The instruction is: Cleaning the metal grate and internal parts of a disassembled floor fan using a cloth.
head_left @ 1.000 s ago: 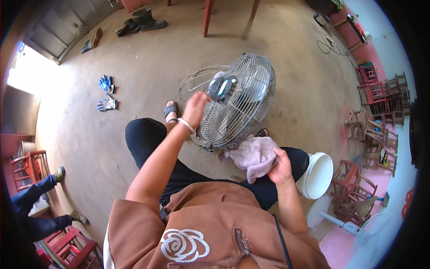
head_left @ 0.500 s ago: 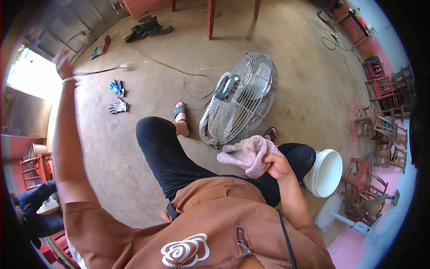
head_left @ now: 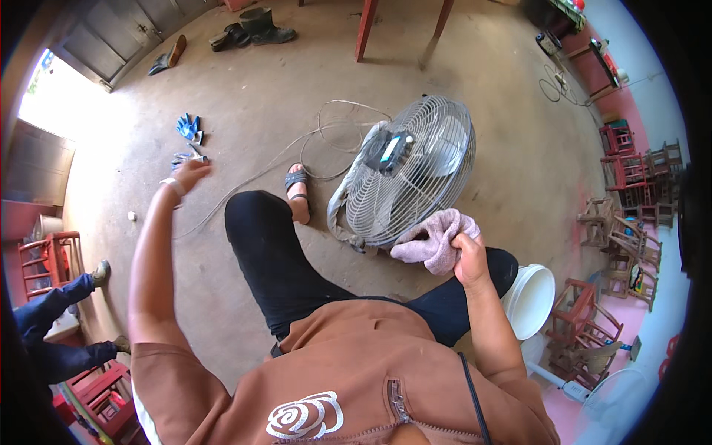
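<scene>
My right hand (head_left: pixel 469 258) is closed around a bunched pink cloth (head_left: pixel 437 241), lifted above my right knee at the lower rim of the fan. The large wire-caged fan (head_left: pixel 408 170) leans on the floor in front of me, its dark motor housing towards me. My left arm reaches forward, and the left hand (head_left: pixel 191 174) appears just below a blue-and-grey work glove (head_left: pixel 191 157). Motion blurs its fingers, so a grip does not show. A thin pale power cord (head_left: pixel 252 176) runs from the fan across the floor to below that hand.
Another blue glove (head_left: pixel 188 127) lies farther off. Dark boots (head_left: pixel 267 28) stand at the back near red table legs (head_left: pixel 366 30). A white bucket (head_left: pixel 529 302) lies tipped beside my right knee. Small wooden chairs (head_left: pixel 630 163) are stacked along the right wall. Another person's legs (head_left: pixel 55 308) show at left.
My left hand has swung down and to the right from the doorway side. The cord has moved from the back to a line nearer me. The right hand and cloth have shifted slightly right and up.
</scene>
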Tool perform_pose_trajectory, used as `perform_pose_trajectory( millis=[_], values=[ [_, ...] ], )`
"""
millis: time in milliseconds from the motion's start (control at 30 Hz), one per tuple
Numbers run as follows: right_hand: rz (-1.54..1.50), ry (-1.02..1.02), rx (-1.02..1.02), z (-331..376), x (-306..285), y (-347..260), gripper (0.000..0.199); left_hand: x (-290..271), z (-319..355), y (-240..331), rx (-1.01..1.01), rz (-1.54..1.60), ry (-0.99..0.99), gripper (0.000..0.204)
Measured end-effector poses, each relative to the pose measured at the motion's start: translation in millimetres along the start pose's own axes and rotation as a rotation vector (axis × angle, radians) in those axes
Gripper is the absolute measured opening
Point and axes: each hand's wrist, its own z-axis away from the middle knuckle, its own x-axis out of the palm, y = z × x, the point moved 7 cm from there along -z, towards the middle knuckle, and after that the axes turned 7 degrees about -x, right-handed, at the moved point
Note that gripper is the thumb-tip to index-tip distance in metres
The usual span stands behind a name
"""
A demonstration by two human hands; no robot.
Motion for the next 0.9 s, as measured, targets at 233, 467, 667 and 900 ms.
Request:
perform_pose_trajectory(
  millis=[233, 467, 667, 900],
  values=[
    [0.437, -0.078, -0.34, -45, 23, -17, 0.019, 142, -48, 269, 0.323, -0.162, -0.105, 0.045],
    [0.453, -0.215, -0.135, -70, 10, -1, 0.02, 222, -143, 357, 0.34, -0.297, 0.002, 0.056],
    [0.526, -0.144, -0.146, -72, -3, 0, 0.012, 272, -218, 388, 0.569, -0.852, 0.074, 0.031],
    [0.315, -0.068, 0.141, -74, -16, 6, 0.037, 228, -280, 413, 0.29, -0.45, 0.155, 0.03]
  ],
)
